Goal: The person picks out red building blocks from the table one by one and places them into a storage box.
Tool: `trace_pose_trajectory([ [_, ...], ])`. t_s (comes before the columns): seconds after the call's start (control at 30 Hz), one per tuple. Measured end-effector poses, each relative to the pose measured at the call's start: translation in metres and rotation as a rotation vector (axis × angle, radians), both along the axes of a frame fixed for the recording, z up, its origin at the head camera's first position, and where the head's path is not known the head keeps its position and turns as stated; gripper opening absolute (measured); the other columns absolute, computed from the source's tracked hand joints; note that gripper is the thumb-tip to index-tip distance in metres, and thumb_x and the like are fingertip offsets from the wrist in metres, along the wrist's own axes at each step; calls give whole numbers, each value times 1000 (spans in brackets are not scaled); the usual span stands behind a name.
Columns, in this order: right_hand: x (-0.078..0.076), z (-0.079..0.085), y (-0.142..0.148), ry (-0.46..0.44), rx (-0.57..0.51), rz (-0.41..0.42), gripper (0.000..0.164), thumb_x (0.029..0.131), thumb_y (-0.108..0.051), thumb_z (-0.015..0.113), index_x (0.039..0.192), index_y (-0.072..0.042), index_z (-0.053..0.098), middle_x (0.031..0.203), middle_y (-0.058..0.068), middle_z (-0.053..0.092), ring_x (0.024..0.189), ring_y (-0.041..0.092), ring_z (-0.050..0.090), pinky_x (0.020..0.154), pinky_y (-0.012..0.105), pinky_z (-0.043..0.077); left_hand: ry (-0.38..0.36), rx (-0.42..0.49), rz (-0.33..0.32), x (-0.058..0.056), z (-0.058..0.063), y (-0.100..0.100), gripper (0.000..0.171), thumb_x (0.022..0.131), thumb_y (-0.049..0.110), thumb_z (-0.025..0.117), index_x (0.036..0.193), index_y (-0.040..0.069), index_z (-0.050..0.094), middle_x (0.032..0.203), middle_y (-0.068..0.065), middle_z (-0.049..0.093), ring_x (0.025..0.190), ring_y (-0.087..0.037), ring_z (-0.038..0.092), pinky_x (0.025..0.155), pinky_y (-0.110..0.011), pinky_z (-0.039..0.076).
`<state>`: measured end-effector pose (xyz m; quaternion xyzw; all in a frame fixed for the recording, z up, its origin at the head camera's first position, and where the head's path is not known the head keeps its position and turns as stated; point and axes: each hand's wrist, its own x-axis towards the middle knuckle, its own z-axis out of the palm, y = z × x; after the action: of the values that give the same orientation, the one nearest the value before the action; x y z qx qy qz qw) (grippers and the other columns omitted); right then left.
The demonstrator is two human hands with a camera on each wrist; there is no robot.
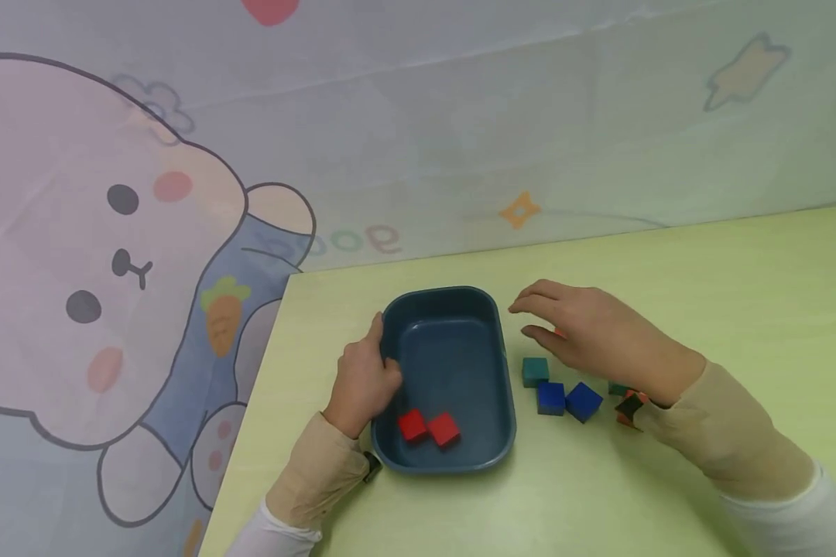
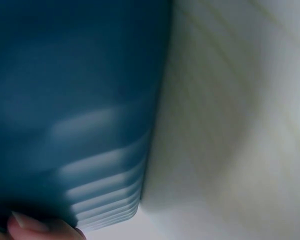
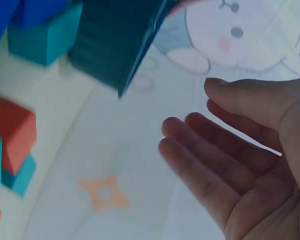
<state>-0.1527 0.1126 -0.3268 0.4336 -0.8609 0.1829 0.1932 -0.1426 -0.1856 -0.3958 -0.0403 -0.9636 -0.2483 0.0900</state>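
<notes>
A dark blue-grey plastic tub stands on the table, two red cubes lying in its near left part. My left hand grips the tub's left side, thumb over the rim and fingers along the outside wall. To the tub's right hovers my right hand, its fingers spread and holding nothing. Loose cubes lie below and beside it: a teal cube, two blue cubes and an orange cube. The right hand and wrist partly hide several of them in the head view.
The pale yellow-green table ends in an edge at the left. Along its back hangs a light printed cloth, which continues down the left side. A black wrist camera sits close to the tub's near left corner.
</notes>
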Motion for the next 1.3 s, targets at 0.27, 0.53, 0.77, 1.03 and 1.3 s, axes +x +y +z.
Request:
trace_pose_trajectory([
  [0.27, -12, 12, 33, -81, 94, -222, 26, 75, -22, 67, 100, -16, 63, 97, -6, 58, 63, 7, 55, 57, 27, 44, -12, 11, 17, 1, -1, -2, 70, 69, 5, 46, 137, 7, 31, 46, -4, 44, 36, -12, 31, 35, -28, 31],
  [0.53, -24, 14, 57, -246, 184, -321, 29, 73, -14, 68, 101, -16, 63, 96, -4, 61, 77, 15, 57, 62, 36, 45, -7, 22, 19, 2, 0, -3, 69, 69, 4, 46, 136, 4, 32, 45, -4, 43, 35, -12, 32, 34, -27, 30],
  [0.77, -37, -2, 68, -415, 286, -234, 25, 72, -4, 66, 93, -18, 67, 92, -6, 62, 80, 16, 56, 65, 35, 46, -5, 24, 20, 2, 0, -2, 69, 69, 3, 45, 136, 5, 33, 46, -4, 43, 36, -12, 32, 34, -28, 30],
  [1.03, -45, -28, 73, -548, 316, -114, 39, 68, 8, 61, 83, -27, 68, 86, -11, 61, 81, 14, 57, 66, 32, 47, -11, 23, 17, 1, -2, -1, 69, 69, 4, 46, 137, 5, 32, 47, -4, 44, 36, -13, 34, 35, -28, 31],
  [1.3, -47, -43, 72, -594, 324, -96, 38, 64, 10, 62, 84, -22, 65, 79, -10, 56, 74, 13, 50, 63, 28, 43, -6, 12, 10, 1, -1, 2, 69, 69, 4, 46, 136, 5, 33, 50, -5, 46, 38, -15, 38, 36, -28, 33],
])
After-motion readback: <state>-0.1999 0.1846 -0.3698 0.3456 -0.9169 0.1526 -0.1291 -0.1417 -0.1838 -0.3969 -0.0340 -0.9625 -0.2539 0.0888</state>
